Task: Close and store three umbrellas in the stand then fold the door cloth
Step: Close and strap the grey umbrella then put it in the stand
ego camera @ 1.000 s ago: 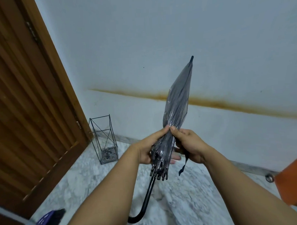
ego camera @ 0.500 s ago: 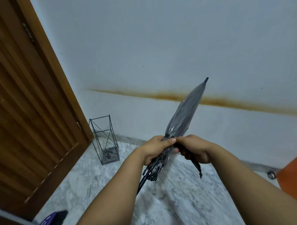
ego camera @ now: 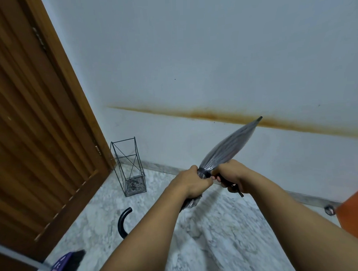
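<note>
stand without umbrella

Umbrella tilted further toward horizontal; tip lower, now level with the wall stain. Strap wound around canopy, pulled by right hand. Left hand grips beside it. Curved handle swung left.

Brown wooden door at left, white wall with a rusty streak, marble floor, purple broom bottom left, orange object at right
</note>
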